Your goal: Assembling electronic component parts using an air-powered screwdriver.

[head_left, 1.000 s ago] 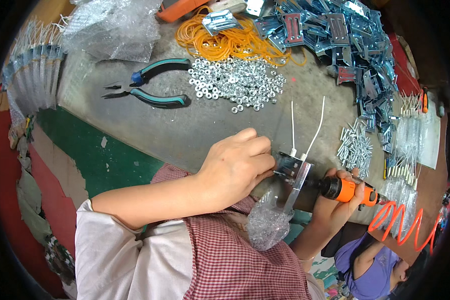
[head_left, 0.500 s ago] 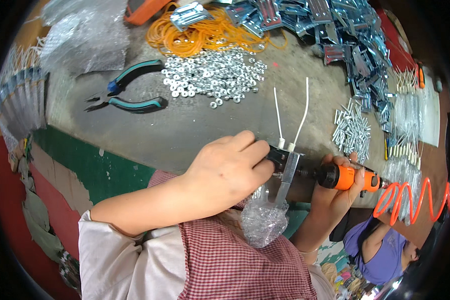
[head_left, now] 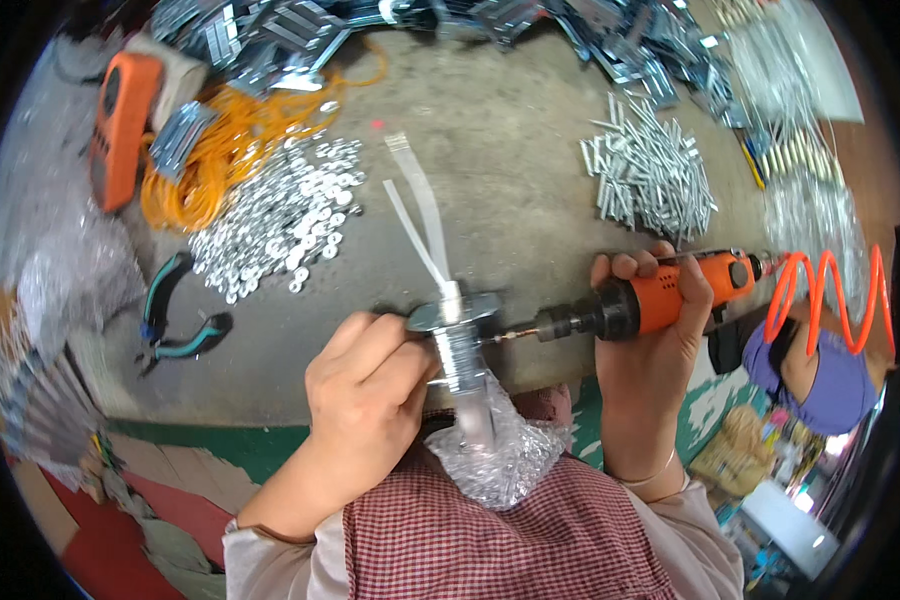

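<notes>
My left hand (head_left: 368, 385) grips a metal bracket assembly (head_left: 460, 352) at its left side, fingers curled. Two white wires (head_left: 420, 235) stick up from it, blurred, and bubble wrap (head_left: 500, 455) surrounds its lower end. Wrapped round an orange and black air screwdriver (head_left: 670, 298) is my right hand (head_left: 650, 335). The tool lies sideways, its bit pointing left at the bracket's right side; whether the tip touches a screw there I cannot tell. My left fingers and blur partly hide the bracket's left side.
Washers or nuts (head_left: 285, 205) lie heaped beside orange bands (head_left: 195, 185) and teal-handled pliers (head_left: 175, 315). Screws (head_left: 655, 175) are piled at right, metal brackets (head_left: 280, 35) along the back. A coiled red hose (head_left: 820, 290) trails right, near another person (head_left: 815, 370).
My view has shifted. The bracket now stands more squarely between my hands, with the screwdriver bit visible at its right side. Both hands keep their holds.
</notes>
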A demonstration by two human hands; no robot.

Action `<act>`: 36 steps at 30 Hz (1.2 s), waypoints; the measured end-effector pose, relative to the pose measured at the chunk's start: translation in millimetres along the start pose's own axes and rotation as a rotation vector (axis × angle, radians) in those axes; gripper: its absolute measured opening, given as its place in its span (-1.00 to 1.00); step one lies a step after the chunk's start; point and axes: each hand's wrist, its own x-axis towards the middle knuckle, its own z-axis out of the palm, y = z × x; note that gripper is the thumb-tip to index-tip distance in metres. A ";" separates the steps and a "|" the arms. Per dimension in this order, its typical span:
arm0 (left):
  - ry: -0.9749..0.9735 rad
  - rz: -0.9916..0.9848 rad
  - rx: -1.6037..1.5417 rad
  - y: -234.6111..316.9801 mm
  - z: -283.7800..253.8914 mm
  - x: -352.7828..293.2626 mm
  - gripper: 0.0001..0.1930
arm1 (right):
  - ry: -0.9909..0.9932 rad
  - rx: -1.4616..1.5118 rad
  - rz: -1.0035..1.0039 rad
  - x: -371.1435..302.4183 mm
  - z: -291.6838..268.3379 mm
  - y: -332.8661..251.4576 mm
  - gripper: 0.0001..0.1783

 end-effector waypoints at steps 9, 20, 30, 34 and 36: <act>-0.011 0.012 0.043 1.1 5.5 -9.9 -0.71 | 0.026 0.036 0.043 -0.1 0.8 0.3 -0.63; -0.022 0.000 0.079 1.9 4.2 -4.3 -0.68 | 0.020 -0.060 0.044 0.8 1.9 0.9 -0.58; 0.104 -0.351 -0.487 11.6 -10.7 -39.1 -0.70 | -0.052 -0.008 -0.030 3.3 -4.0 2.9 -0.56; -0.118 -0.174 -0.431 35.9 -6.4 -44.1 -0.20 | -0.079 -0.010 -0.096 -6.4 -4.7 1.2 -0.57; -0.186 -0.294 -0.342 40.8 -3.4 -41.2 -0.06 | -0.078 -0.010 -0.141 -4.7 -1.7 -3.2 -0.58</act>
